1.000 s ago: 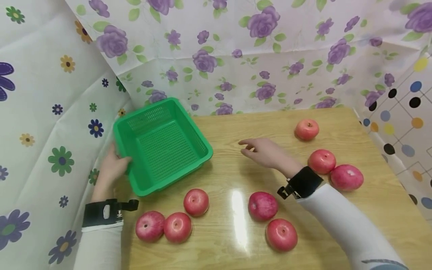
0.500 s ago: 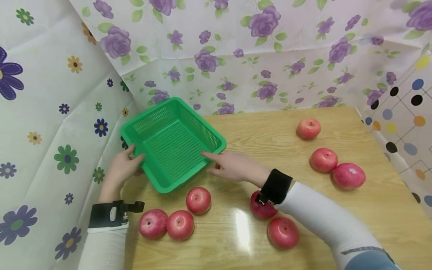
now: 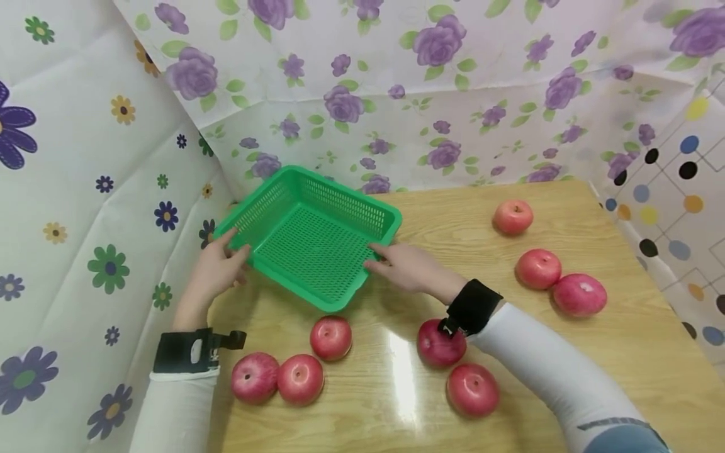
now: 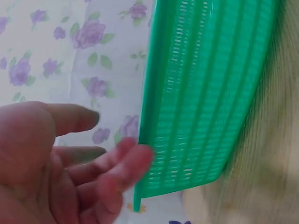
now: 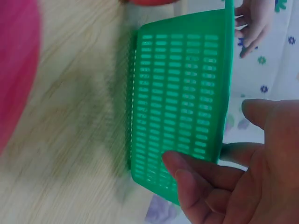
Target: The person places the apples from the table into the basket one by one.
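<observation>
A green plastic basket (image 3: pixel 317 251) with slotted walls and nothing in it stands at the back left of the table, turned cornerwise. My left hand (image 3: pixel 218 267) is at its left rim; the left wrist view shows loosely bent fingers (image 4: pixel 126 168) overlapping the rim's edge, with thumb and fingers spread. On the right side, my right hand (image 3: pixel 410 267) holds the rim, one finger (image 5: pixel 240 153) reaching behind it and others against the slotted outer wall. Close in front of the basket lies a red apple (image 3: pixel 331 338), near two more apples (image 3: pixel 300 379).
Two darker red apples (image 3: pixel 442 343) lie below my right wrist, one partly hidden by the wrist strap (image 3: pixel 474 307). Several apples (image 3: pixel 539 268) sit along the table's right side. Flowered cloth (image 3: pixel 351 138) hangs behind the wooden table (image 3: pixel 447 214) and at the left.
My right hand has come left from the table's middle to the basket's rim. The basket has turned and shifted right, its front corner now pointing towards me. The apples lie as before.
</observation>
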A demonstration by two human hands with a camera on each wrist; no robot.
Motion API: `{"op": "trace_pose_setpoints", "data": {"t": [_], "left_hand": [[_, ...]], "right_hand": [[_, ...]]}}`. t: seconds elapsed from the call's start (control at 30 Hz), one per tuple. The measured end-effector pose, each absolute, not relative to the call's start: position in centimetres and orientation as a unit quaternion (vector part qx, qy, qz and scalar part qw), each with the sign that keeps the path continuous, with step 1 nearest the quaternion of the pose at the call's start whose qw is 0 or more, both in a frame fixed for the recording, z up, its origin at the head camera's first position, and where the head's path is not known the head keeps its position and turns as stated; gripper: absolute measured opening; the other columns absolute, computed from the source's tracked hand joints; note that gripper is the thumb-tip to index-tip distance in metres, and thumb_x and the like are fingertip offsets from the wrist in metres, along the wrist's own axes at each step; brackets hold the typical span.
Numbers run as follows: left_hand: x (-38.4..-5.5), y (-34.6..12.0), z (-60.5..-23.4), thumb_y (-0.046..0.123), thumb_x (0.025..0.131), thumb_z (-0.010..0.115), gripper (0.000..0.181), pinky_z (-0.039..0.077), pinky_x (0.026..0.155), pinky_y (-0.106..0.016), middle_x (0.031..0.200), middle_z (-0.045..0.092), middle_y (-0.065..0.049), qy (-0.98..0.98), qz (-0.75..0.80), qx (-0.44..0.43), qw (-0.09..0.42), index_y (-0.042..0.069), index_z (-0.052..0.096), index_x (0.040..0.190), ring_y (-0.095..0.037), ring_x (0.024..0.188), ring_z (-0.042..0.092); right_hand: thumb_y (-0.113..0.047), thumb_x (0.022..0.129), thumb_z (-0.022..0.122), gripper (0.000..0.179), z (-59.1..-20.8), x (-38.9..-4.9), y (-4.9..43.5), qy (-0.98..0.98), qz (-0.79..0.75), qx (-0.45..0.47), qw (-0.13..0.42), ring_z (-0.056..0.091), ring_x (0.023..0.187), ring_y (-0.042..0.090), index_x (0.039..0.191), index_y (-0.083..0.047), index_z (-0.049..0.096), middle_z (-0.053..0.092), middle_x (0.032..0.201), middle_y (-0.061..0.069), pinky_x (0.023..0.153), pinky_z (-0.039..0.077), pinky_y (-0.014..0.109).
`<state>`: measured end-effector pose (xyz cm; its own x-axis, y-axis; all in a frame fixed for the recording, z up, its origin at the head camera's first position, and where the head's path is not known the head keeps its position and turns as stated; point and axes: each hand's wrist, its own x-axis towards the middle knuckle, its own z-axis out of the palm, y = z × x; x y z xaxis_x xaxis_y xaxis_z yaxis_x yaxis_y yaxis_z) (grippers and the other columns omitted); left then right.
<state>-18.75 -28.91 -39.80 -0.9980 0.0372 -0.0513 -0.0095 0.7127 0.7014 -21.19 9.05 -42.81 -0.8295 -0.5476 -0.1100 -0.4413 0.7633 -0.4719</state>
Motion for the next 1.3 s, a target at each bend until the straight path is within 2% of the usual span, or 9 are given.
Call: {"op": "trace_pose_setpoints", "data": {"t": [0.13, 0.27, 0.43, 0.53, 0.63, 0.87, 1.03, 1.2, 1.3], "left_hand": [[-20.1, -27.9, -39.6, 0.031, 0.103, 0.051, 0.060, 0.049, 0.050, -0.033, 0.089, 0.061, -0.016, 0.936, 0.347, 0.004, -0.056, 0.005, 0.034, 0.154, -0.021, 0.059, 0.058], [-22.0, -26.2, -39.4, 0.029, 0.101, 0.053, 0.056, 0.050, 0.063, -0.040, 0.106, 0.058, -0.021, 0.935, 0.340, 0.012, -0.102, 0.006, 0.040, 0.151, -0.031, 0.080, 0.058], [-24.0, -24.5, -40.1, 0.029, 0.098, 0.054, 0.068, 0.038, 0.095, -0.057, 0.137, 0.035, -0.032, 0.943, 0.320, -0.003, -0.092, 0.004, 0.027, 0.156, -0.044, 0.122, 0.038], [-24.9, -23.7, -40.7, 0.030, 0.097, 0.056, 0.076, 0.030, 0.105, -0.062, 0.145, 0.025, -0.036, 0.949, 0.309, -0.030, -0.058, 0.001, 0.019, 0.157, -0.049, 0.133, 0.026], [-25.6, -22.9, -41.4, 0.031, 0.098, 0.054, 0.079, 0.028, 0.111, -0.062, 0.150, 0.022, -0.037, 0.945, 0.325, -0.042, -0.001, -0.003, 0.013, 0.157, -0.050, 0.138, 0.025], [-26.0, -20.8, -43.4, 0.036, 0.102, 0.045, 0.069, 0.038, 0.108, -0.054, 0.151, 0.037, -0.029, 0.919, 0.386, -0.042, 0.074, -0.002, 0.023, 0.155, -0.042, 0.136, 0.040], [-25.6, -18.6, -43.9, 0.033, 0.102, 0.044, 0.062, 0.047, 0.098, -0.050, 0.142, 0.049, -0.024, 0.898, 0.431, -0.052, 0.075, 0.002, 0.030, 0.154, -0.036, 0.124, 0.052], [-25.7, -16.5, -44.1, 0.030, 0.100, 0.045, 0.063, 0.050, 0.095, -0.048, 0.141, 0.049, -0.023, 0.886, 0.455, -0.054, 0.070, 0.004, 0.029, 0.155, -0.034, 0.121, 0.054], [-25.7, -15.6, -44.5, 0.032, 0.099, 0.046, 0.064, 0.053, 0.090, -0.046, 0.141, 0.050, -0.022, 0.878, 0.470, -0.057, 0.063, 0.006, 0.029, 0.155, -0.032, 0.117, 0.057]], "right_hand": [[-0.059, 0.101, 0.041, 0.072, -42.8, -21.8, 10.5, 0.944, -0.218, -0.220, 0.115, 0.064, 0.111, 0.034, 0.154, -0.011, 0.036, 0.065, 0.126, 0.019, 0.092, 0.052, 0.049], [-0.059, 0.099, 0.045, 0.075, -42.9, -22.4, 12.3, 0.955, -0.208, -0.183, 0.102, 0.066, 0.094, 0.030, 0.154, -0.008, 0.035, 0.069, 0.112, 0.018, 0.078, 0.055, 0.046], [-0.054, 0.096, 0.054, 0.075, -43.1, -23.1, 14.8, 0.960, -0.214, -0.153, 0.091, 0.061, 0.114, 0.038, 0.153, -0.008, 0.037, 0.060, 0.132, 0.021, 0.089, 0.052, 0.053], [-0.044, 0.097, 0.057, 0.072, -43.2, -23.5, 16.5, 0.958, -0.226, -0.148, 0.093, 0.053, 0.125, 0.043, 0.154, -0.006, 0.034, 0.052, 0.142, 0.024, 0.097, 0.047, 0.057], [-0.035, 0.100, 0.056, 0.071, -43.2, -23.8, 18.4, 0.956, -0.240, -0.141, 0.097, 0.051, 0.126, 0.044, 0.158, -0.007, 0.025, 0.047, 0.145, 0.027, 0.100, 0.044, 0.058], [-0.037, 0.103, 0.053, 0.083, -43.3, -23.8, 22.4, 0.949, -0.276, -0.110, 0.107, 0.054, 0.123, 0.045, 0.159, -0.002, 0.003, 0.048, 0.140, 0.034, 0.095, 0.048, 0.057], [-0.051, 0.100, 0.051, 0.084, -43.0, -23.6, 24.4, 0.960, -0.245, -0.087, 0.109, 0.060, 0.115, 0.043, 0.159, -0.005, 0.012, 0.059, 0.127, 0.033, 0.086, 0.051, 0.055], [-0.052, 0.098, 0.055, 0.082, -43.1, -23.6, 26.3, 0.964, -0.241, -0.085, 0.077, 0.064, 0.104, 0.039, 0.158, -0.006, 0.023, 0.066, 0.112, 0.029, 0.081, 0.050, 0.053], [-0.054, 0.096, 0.057, 0.083, -43.2, -23.6, 27.0, 0.961, -0.257, -0.076, 0.075, 0.061, 0.109, 0.040, 0.158, -0.010, 0.024, 0.063, 0.120, 0.029, 0.085, 0.049, 0.057]]}}
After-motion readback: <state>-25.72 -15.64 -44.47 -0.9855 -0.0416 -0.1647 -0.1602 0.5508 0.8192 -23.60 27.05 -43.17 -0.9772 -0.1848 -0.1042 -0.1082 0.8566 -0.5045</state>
